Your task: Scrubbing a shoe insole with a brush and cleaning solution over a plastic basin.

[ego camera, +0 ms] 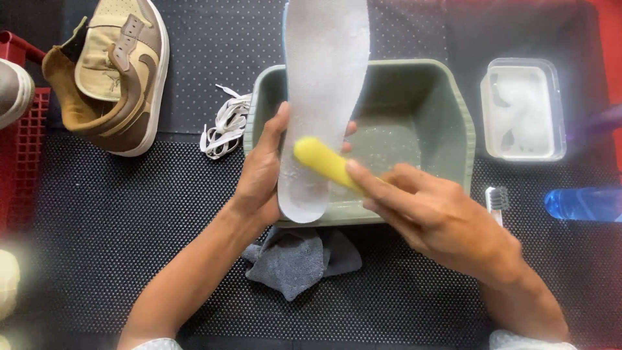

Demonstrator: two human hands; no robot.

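Your left hand (259,175) grips the long white foam shoe insole (324,97) by its edge, thumb up along the left side and fingertips showing past the right side. You hold the insole over the grey-green rectangular plastic basin (453,110), heel end toward you at the basin's near rim and toe end reaching past its far rim. The insole's surface looks wet and glossy, pale grey-white, with small droplets or suds across it and a fine stippled texture near the heel.

Your right hand (440,220) is clenched around the yellow brush handle (324,162), index finger laid along it, and the handle's rounded end lies across the lower part of the insole. The bristles are not visible from here.

Inside the basin, shallow water with a few bubbles covers the bottom. Left of the basin lie a bunch of white shoelaces (223,129), and further left a tan and brown leather sneaker (116,78) lying on its side. Just below the basin's near rim sits a crumpled grey cloth (298,259). Right of the basin stands a clear square tub of white foam (523,110), and a toothbrush (497,201) lies near the basin's right corner. All rest on a black dotted mat (129,227).
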